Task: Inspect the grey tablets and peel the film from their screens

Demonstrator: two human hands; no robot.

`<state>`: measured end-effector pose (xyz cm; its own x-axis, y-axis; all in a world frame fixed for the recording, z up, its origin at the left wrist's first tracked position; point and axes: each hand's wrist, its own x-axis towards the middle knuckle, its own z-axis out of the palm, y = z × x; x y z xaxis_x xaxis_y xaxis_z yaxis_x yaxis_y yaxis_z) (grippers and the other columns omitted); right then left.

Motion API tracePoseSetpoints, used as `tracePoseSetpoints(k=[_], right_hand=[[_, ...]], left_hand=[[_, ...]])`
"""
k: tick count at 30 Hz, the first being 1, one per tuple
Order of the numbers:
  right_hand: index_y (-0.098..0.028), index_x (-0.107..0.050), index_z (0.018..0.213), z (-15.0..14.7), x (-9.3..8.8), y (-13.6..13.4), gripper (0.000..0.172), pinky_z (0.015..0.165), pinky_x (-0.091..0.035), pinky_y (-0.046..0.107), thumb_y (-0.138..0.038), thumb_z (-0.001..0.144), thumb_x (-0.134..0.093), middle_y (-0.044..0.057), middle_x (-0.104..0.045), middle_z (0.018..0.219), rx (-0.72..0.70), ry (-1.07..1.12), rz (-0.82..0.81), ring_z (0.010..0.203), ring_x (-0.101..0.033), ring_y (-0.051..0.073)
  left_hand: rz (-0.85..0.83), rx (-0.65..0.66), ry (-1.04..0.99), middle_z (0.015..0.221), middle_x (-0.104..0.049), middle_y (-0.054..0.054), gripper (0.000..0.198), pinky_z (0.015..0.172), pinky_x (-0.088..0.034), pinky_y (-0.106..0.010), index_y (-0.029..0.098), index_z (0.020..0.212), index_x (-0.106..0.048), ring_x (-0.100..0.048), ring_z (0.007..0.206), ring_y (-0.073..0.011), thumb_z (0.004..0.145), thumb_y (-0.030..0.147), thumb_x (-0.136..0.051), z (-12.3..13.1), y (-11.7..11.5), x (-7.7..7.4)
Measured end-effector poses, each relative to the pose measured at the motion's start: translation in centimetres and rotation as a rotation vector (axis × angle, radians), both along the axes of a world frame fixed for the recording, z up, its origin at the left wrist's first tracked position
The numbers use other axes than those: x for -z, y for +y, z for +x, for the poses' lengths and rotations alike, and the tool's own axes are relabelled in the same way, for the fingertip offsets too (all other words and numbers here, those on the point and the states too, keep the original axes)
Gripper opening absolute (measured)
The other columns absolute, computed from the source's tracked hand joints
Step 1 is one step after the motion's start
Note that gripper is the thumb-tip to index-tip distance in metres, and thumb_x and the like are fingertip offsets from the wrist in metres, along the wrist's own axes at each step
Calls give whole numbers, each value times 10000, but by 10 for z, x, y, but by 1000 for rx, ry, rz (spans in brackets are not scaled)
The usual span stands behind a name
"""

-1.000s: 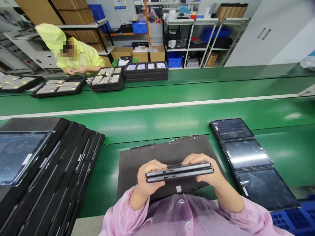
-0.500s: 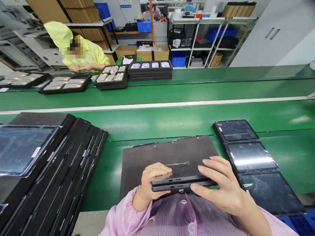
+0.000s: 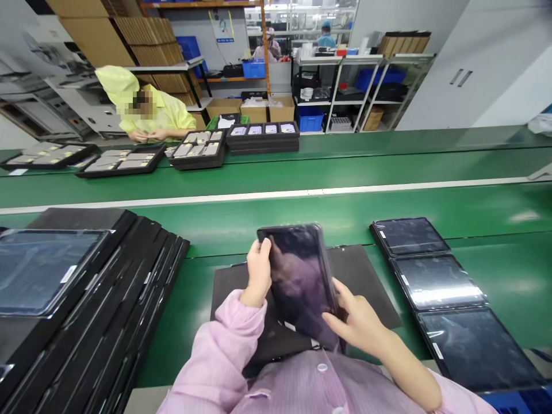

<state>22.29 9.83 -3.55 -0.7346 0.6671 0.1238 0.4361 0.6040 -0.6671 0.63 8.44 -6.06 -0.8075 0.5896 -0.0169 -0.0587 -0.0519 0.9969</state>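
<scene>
I hold a dark tablet (image 3: 299, 282) upright in front of me, its glossy screen facing me. My left hand (image 3: 259, 270) grips its left edge near the top, fingers wrapped round. My right hand (image 3: 356, 322) rests against the lower right edge, fingers partly spread on the screen side. Below the tablet lies a black mat (image 3: 366, 287) on the green bench (image 3: 276, 218).
Three dark tablets (image 3: 431, 282) lie in a row to the right. A stack of black trays (image 3: 95, 299) with a tablet on top (image 3: 38, 270) fills the left. Across the conveyor, a person in yellow (image 3: 146, 112) works beside trays of small parts (image 3: 198, 149).
The tablet was held flat, edge toward me, in both hands; now it is raised and turned so its screen faces me. The right hand moved to its lower right edge.
</scene>
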Motion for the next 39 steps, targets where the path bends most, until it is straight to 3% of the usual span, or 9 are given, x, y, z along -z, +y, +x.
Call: tracePoseSetpoints(k=[4, 7, 10, 13, 16, 21, 25, 29, 39], right_hand=[[-96, -411, 1292, -23, -31, -18, 572, 447, -351, 287, -270, 751, -477, -33, -578, 497, 84, -97, 40, 399, -556, 203], [-111, -424, 1277, -33, -31, -22, 577, 436, -320, 280, -275, 729, -500, -60, -527, 453, 78, -142, -35, 382, -532, 195], [-164, -522, 1105, -43, -20, -15, 377, 461, -355, 270, -345, 776, -492, -61, -503, 466, 115, -7, -195, 417, -521, 173], [-203, -537, 863, -62, -11, 7, 211, 527, -426, 272, -391, 804, -463, -11, -568, 619, 184, 242, -378, 524, -541, 155], [-208, -535, 930, -88, -9, 36, 258, 485, -431, 268, -390, 749, -516, 2, -576, 728, 212, 399, -564, 509, -497, 132], [-195, -520, 1033, -115, -15, 68, 398, 377, -385, 244, -360, 673, -564, -74, -456, 479, 139, 391, -892, 392, -440, 131], [-206, -524, 940, -115, -17, 72, 340, 377, -397, 226, -321, 624, -574, -92, -465, 471, 105, 424, -969, 381, -446, 110], [-214, -511, 930, -113, -15, 72, 311, 396, -407, 226, -306, 640, -577, -97, -478, 482, 58, 443, -1010, 384, -455, 103], [-219, -482, 952, -112, -14, 75, 316, 414, -414, 239, -315, 663, -566, -89, -457, 530, 34, 394, -995, 404, -449, 105]], left_hand=[[-56, -21, -40, 1238, -577, -151, 427, 1022, -375, -409, 161, 1098, -560, -504, 1201, -264, 788, 454, -559, 27, 25, 24], [0, 59, -7, 1359, -504, -112, 460, 1103, -287, -386, 195, 1208, -529, -410, 1303, -239, 823, 447, -523, 41, 19, 26], [98, 138, 82, 1347, -524, -95, 438, 1113, -283, -374, 191, 1210, -549, -429, 1289, -229, 849, 429, -480, 35, 9, 14], [107, 203, 64, 1261, -587, -100, 409, 1038, -386, -389, 181, 1164, -575, -532, 1179, -241, 798, 361, -544, 21, 8, -1], [109, 245, -6, 1096, -652, -80, 340, 918, -474, -384, 179, 1033, -609, -618, 1006, -232, 708, 275, -593, 12, 11, -12], [119, 240, -62, 928, -655, -38, 254, 831, -494, -358, 184, 887, -594, -630, 900, -210, 637, 227, -596, 8, 13, -24], [102, 299, -128, 863, -643, -16, 258, 761, -493, -332, 189, 887, -574, -625, 826, -191, 631, 219, -594, 5, 10, -26], [97, 343, -184, 910, -632, -17, 282, 803, -479, -337, 196, 924, -566, -613, 880, -193, 647, 226, -606, 4, 8, -26], [79, 347, -186, 901, -625, -15, 270, 807, -474, -330, 197, 910, -570, -603, 864, -186, 641, 185, -596, 5, 9, -28]])
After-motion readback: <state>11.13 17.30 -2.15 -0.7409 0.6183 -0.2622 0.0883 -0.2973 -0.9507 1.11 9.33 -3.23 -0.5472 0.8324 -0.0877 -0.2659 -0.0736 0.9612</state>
